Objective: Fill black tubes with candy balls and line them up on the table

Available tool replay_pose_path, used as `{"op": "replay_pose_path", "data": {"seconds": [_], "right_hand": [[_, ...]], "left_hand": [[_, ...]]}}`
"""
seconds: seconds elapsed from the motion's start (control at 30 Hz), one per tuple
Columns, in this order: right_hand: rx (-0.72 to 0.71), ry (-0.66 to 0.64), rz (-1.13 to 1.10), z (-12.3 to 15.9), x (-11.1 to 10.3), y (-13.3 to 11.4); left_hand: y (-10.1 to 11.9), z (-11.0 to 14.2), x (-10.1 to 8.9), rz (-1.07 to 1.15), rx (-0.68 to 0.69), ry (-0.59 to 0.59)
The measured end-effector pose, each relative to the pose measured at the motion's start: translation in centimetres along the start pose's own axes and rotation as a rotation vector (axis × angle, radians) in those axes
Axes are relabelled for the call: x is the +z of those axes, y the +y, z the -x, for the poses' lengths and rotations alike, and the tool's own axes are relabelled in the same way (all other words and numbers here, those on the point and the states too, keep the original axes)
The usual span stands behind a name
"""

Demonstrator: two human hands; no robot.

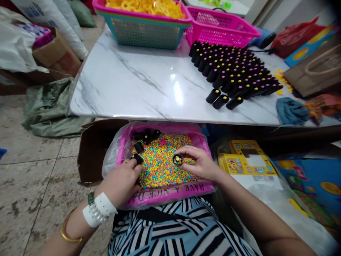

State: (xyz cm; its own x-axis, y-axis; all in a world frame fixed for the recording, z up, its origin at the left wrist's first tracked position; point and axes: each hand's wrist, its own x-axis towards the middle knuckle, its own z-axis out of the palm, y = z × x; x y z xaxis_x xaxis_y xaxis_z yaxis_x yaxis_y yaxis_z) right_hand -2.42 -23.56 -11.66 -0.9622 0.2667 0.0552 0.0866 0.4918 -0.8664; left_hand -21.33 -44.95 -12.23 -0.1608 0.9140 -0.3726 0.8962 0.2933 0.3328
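Note:
Small yellow, pink, orange and blue beads (160,170) fill a plastic-lined pink basket (176,192) at my lap. Over its right side my right hand (199,163) grips a black cylinder (177,160) between thumb and fingers; the cylinder's open end faces me and shows beads inside. On the left, the fingers of my left hand (124,179) are closed on another black cylinder (136,159), partly covered by them. Just above it a black cylinder (138,147) lies on the beads, with several more (147,136) at the basket's far left corner.
On the white marbled table (128,85) stand rows of black cylinders (229,69) with yellow or pink tops. Behind are a teal basket (145,33) of yellow pieces and a pink basket (221,26). Yellow printed boxes (245,160) sit right; a cardboard box (92,153) sits left.

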Motion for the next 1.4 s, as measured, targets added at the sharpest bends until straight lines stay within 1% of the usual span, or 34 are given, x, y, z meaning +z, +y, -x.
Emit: {"op": "replay_pose_path", "data": {"seconds": [0.07,0.13,0.2,0.3,0.33,0.37,0.43,0.53,0.6,0.67,0.7,0.73,0.77,0.8,0.87,0.9,0.93,0.97,1.03,1.13,1.2,1.23,1.3,1.33,1.4], "right_hand": [[-0.049,0.080,0.104,-0.1,-1.0,-0.7],[-0.061,0.217,0.177,-0.1,-2.3,-1.3],[-0.041,0.435,0.239,-0.1,-3.7,-1.6],[0.013,0.826,0.392,-1.1,-5.9,-1.4],[0.027,0.926,0.459,-1.6,-6.6,-1.1],[0.040,0.994,0.526,-2.2,-7.3,-0.8],[0.062,1.052,0.637,-3.2,-8.4,-0.1],[0.076,1.042,0.738,-3.7,-8.9,0.3],[0.063,1.042,0.754,-3.1,-8.2,-0.2],[0.039,1.057,0.728,-1.9,-6.5,-1.2],[0.026,1.038,0.699,-1.3,-5.4,-1.8],[0.013,0.974,0.660,-0.8,-4.2,-2.4],[-0.001,0.858,0.612,-0.4,-2.8,-2.9],[-0.016,0.696,0.553,-0.2,-1.4,-3.3],[-0.029,0.295,0.397,-0.3,1.3,-3.6],[-0.015,0.119,0.314,-0.5,2.5,-3.4],[0.012,-0.014,0.243,-0.8,3.5,-3.0],[0.044,-0.100,0.190,-1.0,4.3,-2.6],[0.111,-0.179,0.130,-1.3,5.1,-1.5],[0.159,-0.212,0.077,-1.4,5.0,-0.1],[0.129,-0.195,0.137,-1.7,4.4,0.7],[0.087,-0.173,0.231,-2.0,4.0,1.1],[-0.012,-0.126,0.529,-2.8,3.4,1.9],[-0.054,-0.121,0.690,-3.2,3.2,2.2],[-0.116,-0.174,0.936,-3.7,3.4,2.7]], "left_hand": [[0.3,0.0,0.0,-0.071,-0.010,-0.044],[0.3,0.0,0.4,-0.092,-0.028,-0.071],[-0.1,-0.3,1.0,-0.069,-0.042,-0.057],[-0.7,-0.8,1.9,0.003,-0.030,0.011],[-0.8,-0.9,2.0,0.028,-0.026,0.032],[-0.9,-1.1,2.0,0.053,-0.023,0.048],[-0.7,-1.2,1.8,0.098,-0.024,0.067],[-0.1,-1.1,1.0,0.184,-0.039,0.119],[0.4,-0.9,0.6,0.258,-0.044,0.206],[0.8,-0.8,0.4,0.339,-0.031,0.331],[1.0,-0.8,0.3,0.377,-0.017,0.394],[1.3,-0.9,0.4,0.411,-0.003,0.453],[1.6,-1.0,0.4,0.441,0.013,0.503],[2.0,-1.2,0.5,0.468,0.030,0.542],[2.8,-1.7,0.8,0.507,0.056,0.593],[3.2,-1.9,1.0,0.523,0.066,0.609],[3.5,-2.1,1.2,0.538,0.075,0.614],[3.8,-2.2,1.4,0.554,0.086,0.611],[3.9,-2.1,1.8,0.598,0.110,0.580],[3.2,-1.6,2.1,0.664,0.170,0.519],[2.1,-1.4,2.0,0.633,0.192,0.567],[1.4,-1.4,1.9,0.578,0.177,0.617],[0.1,-1.7,1.4,0.406,0.070,0.701],[-0.5,-2.0,1.2,0.307,-0.013,0.703],[-1.2,-2.7,0.9,0.133,-0.161,0.616]]}}
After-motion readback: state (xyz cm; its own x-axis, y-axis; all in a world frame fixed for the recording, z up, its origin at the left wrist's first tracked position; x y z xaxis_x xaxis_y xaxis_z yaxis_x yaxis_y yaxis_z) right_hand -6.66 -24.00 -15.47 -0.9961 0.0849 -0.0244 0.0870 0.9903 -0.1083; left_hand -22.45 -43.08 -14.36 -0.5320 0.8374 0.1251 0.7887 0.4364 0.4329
